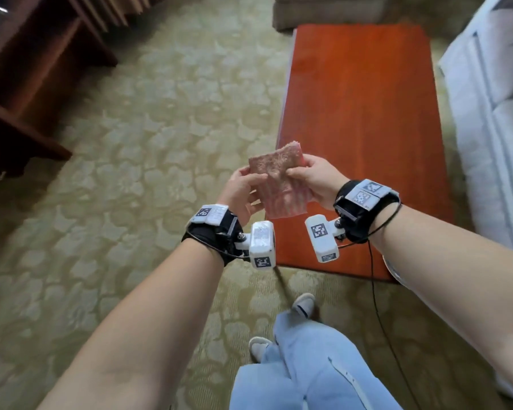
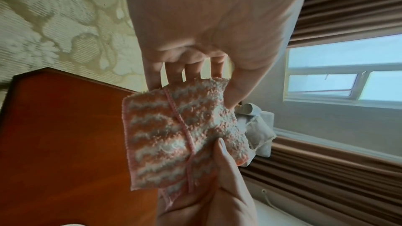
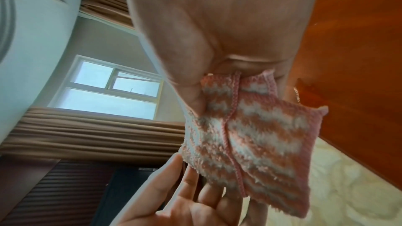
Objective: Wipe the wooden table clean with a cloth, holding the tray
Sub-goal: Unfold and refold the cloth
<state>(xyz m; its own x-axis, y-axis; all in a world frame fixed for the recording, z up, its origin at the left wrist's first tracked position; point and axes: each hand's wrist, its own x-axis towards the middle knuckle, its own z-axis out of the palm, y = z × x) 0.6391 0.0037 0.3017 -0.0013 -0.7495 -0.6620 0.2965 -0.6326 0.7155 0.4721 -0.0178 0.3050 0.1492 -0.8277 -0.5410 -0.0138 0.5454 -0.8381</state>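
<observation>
Early in the job, by the look of it: no wiping begun, cloth (image 1: 274,184) not yet on the table (image 1: 359,137). Held up in the air between both hands, over the table's near-left corner, at about 6 o'clock of the tabletop in the head view. Folded small, pink and white in wavy stripes, with a pink stitched edge running across it. Left hand (image 1: 243,190) at 9 o'clock of the cloth, thumb on the near face and fingers (image 2: 172,73) behind, pinching the top edge in the left wrist view. Right hand (image 1: 317,180) at 3 o'clock of the cloth, thumb and fingers (image 3: 191,99) clamped on the opposite edge in the right wrist view. Most likely a last bit of folding or squaring up before the first stroke. Whole red-brown tabletop left to do, from the near end at 6 o'clock to the far end at 12 o'clock beside the sofa (image 1: 329,10). No tray in any view, so no telling where it is; finding it and holding it with one hand also left, judging from the task. No containers in sight, nothing on the tabletop that shows. White bedding (image 1: 492,108) at 3 o'clock of the table, patterned carpet (image 1: 131,143) at 9 o'clock, dark wooden furniture (image 1: 27,78) at 10 o'clock.
</observation>
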